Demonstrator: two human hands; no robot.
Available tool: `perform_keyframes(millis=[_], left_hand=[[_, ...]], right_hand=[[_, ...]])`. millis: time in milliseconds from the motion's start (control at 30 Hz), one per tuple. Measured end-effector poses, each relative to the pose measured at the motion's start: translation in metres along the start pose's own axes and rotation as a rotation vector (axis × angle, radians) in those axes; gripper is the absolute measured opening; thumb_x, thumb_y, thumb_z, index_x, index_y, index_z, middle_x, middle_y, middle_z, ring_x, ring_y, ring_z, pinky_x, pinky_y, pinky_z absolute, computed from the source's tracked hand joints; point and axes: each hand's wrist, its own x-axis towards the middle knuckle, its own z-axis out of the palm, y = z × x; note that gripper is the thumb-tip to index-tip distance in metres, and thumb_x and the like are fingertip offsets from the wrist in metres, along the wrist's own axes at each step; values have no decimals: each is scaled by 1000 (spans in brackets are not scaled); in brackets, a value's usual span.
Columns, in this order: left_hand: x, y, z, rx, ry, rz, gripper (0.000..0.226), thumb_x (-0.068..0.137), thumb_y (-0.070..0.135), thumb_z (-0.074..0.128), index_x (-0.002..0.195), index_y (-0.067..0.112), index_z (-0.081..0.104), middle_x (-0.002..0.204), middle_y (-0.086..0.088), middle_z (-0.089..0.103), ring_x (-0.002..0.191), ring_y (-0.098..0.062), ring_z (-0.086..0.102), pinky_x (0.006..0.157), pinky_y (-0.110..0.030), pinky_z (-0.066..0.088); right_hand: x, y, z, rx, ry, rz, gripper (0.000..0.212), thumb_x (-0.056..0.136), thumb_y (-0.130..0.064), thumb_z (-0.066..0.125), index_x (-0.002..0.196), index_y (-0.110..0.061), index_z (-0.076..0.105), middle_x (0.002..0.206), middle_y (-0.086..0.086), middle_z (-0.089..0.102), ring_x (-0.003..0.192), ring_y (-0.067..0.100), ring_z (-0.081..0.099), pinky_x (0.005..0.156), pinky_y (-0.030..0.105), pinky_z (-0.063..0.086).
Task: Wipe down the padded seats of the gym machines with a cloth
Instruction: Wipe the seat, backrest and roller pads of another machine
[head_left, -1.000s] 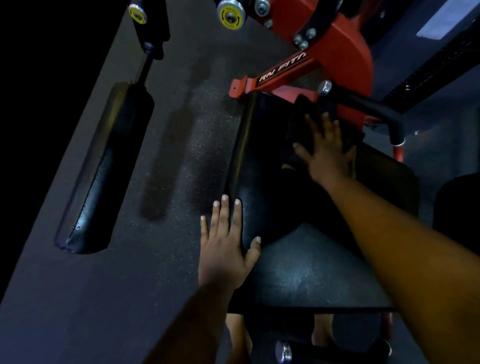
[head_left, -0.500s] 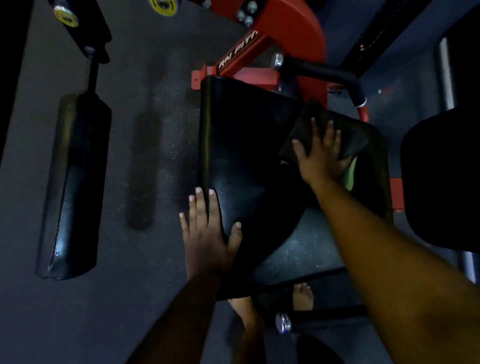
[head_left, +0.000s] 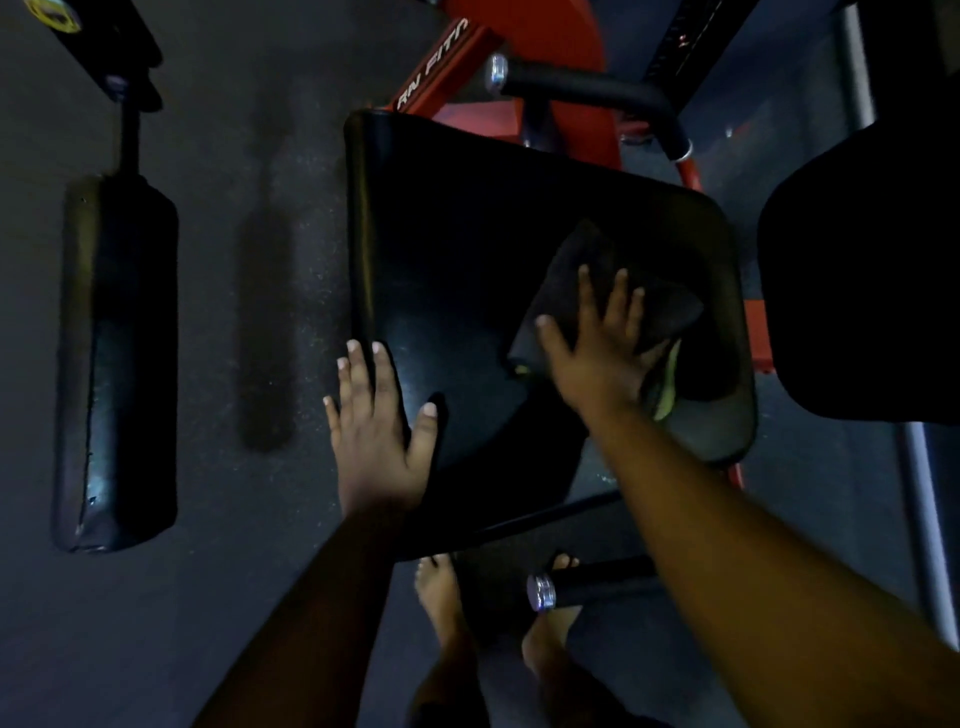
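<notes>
A dark folded cloth is pressed flat under the right hand, whose fingers are spread wide over it rather than curled around it. The cloth lies toward the right edge of the black padded vinyl seat, with a strip of yellow-green fabric showing at its near corner. The left hand is laid open, fingers extended, on the seat's near-left corner, apparently as a brace; nothing is held in it. The wiping of this seat is judged to be under way. For the next move, the cloth would need to be drawn across the uncovered left and far parts of the pad, with pressure kept flat. A long black padded roller stands well apart to the left.
</notes>
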Motion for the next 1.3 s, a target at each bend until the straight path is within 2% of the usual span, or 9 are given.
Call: perform_keyframes(millis=[133, 267, 400, 500, 600, 700, 900, 1033, 1300], left_hand=[[2, -2, -1, -19, -1, -4, 78, 98, 57, 29, 165, 20, 9, 173, -3, -3, 160, -24, -3, 124, -64, 9], [-1, 0, 2, 84, 11, 8, 81, 98, 60, 28, 164, 18, 10, 173, -8, 0, 159, -29, -2, 122, -68, 4], [-1, 3, 5, 220, -3, 100, 82, 98, 64, 22, 165, 18, 10, 173, -8, 1, 159, -29, -2, 121, -67, -4], [-1, -1, 3, 196, -15, 135, 82, 98, 63, 21, 165, 17, 10, 173, -7, 2, 159, -27, -2, 122, -66, -3], [-1, -1, -2, 87, -17, 128, 81, 98, 60, 24, 165, 16, 8, 173, -6, 0, 159, -24, -5, 123, -65, -2], [-3, 1, -4, 106, -28, 153, 82, 97, 59, 27, 165, 16, 9, 173, -6, -2, 159, -24, -6, 122, -67, -6], [5, 34, 1, 495, -140, 460, 84, 98, 69, 23, 164, 17, 16, 172, -7, 5, 159, -23, -7, 119, -68, -13], [50, 75, 16, 651, -243, 529, 87, 98, 74, 11, 164, 17, 1, 172, -8, -11, 157, -22, -20, 117, -70, -17], [121, 101, 35, 737, -278, 625, 92, 93, 81, 4, 163, 23, -12, 170, -2, -22, 156, -20, -24, 118, -70, -10]], right_hand=[[-110, -52, 28, -58, 26, -298, 87, 88, -79, 33, 163, -40, 12, 173, 8, 4, 158, 34, 2, 110, 78, 10], [-109, 0, 27, -131, -25, -542, 92, 82, -82, 45, 160, -49, 12, 173, -2, -2, 159, 25, -4, 112, 80, 11], [-74, 41, 12, -91, -46, -214, 89, 82, -84, 35, 159, -52, 1, 172, -7, -8, 158, 19, -8, 112, 79, 9], [-106, -16, 26, 11, -28, 14, 90, 84, -86, 24, 160, -48, -6, 172, 0, -14, 157, 25, -16, 112, 79, -1], [-161, -57, 41, 0, -35, -114, 88, 87, -80, 29, 161, -46, -5, 172, 2, -15, 157, 30, -16, 110, 79, -7], [-161, -30, 39, 3, -69, -220, 82, 90, -77, 35, 158, -54, -5, 171, -8, -17, 157, 21, -16, 111, 80, -2], [-107, 27, 21, 3, -70, 58, 71, 93, -72, 17, 157, -53, -7, 171, -9, -15, 157, 17, -17, 108, 84, -5], [-64, 53, 12, 19, -46, 208, 65, 104, -57, 23, 161, -42, -5, 171, 0, -15, 156, 25, -21, 110, 81, -10], [25, 89, 1, 41, 29, 345, 67, 107, -50, 27, 162, -34, -7, 171, 4, -14, 157, 28, -16, 115, 78, 1]])
